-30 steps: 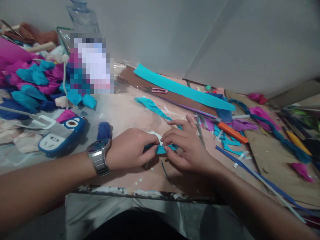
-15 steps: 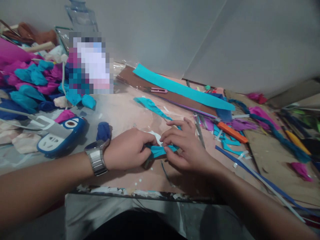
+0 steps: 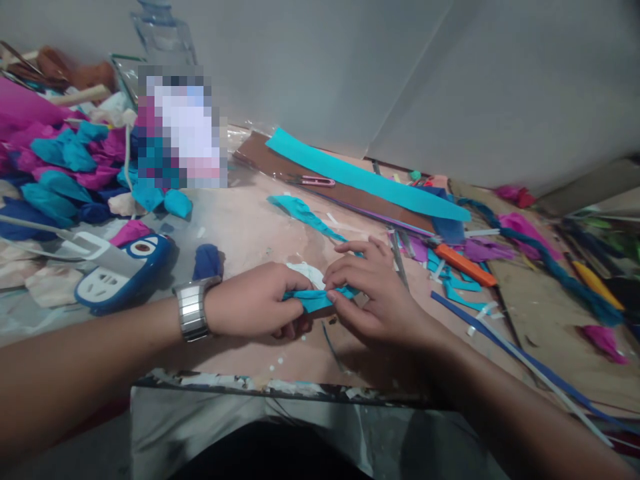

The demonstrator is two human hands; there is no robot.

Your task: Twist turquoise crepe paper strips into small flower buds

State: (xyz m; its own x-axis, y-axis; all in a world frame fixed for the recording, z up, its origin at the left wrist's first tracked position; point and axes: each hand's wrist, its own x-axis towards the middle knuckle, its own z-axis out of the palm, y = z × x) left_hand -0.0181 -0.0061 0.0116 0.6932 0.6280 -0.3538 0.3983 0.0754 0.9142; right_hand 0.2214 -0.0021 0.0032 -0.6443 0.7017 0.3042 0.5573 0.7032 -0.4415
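A narrow turquoise crepe paper strip [image 3: 314, 302] stretches between my two hands, low over the near part of the table. My left hand [image 3: 255, 300], with a metal watch at the wrist, pinches one end between thumb and curled fingers. Thumb and forefinger of my right hand [image 3: 373, 290] close on the strip a little further right, the other fingers loosely bent. From behind the right hand the twisted turquoise tail [image 3: 305, 213] runs away to the upper left. A white round piece [image 3: 306, 272] lies just beyond the strip, partly covered by my hands.
Crumpled turquoise, pink and blue paper pieces [image 3: 65, 150] heap up at the left, beside a blue-and-white power strip [image 3: 125, 273]. Behind lie a flat turquoise sheet [image 3: 360, 173] and pink thread snips [image 3: 317, 181]. An orange cutter [image 3: 465, 265] and a blue strip [image 3: 480, 320] are at right.
My left hand has turned at the wrist and shifted slightly left, baring more of the turquoise strip. My right hand has kept nearly the same place and pinch.
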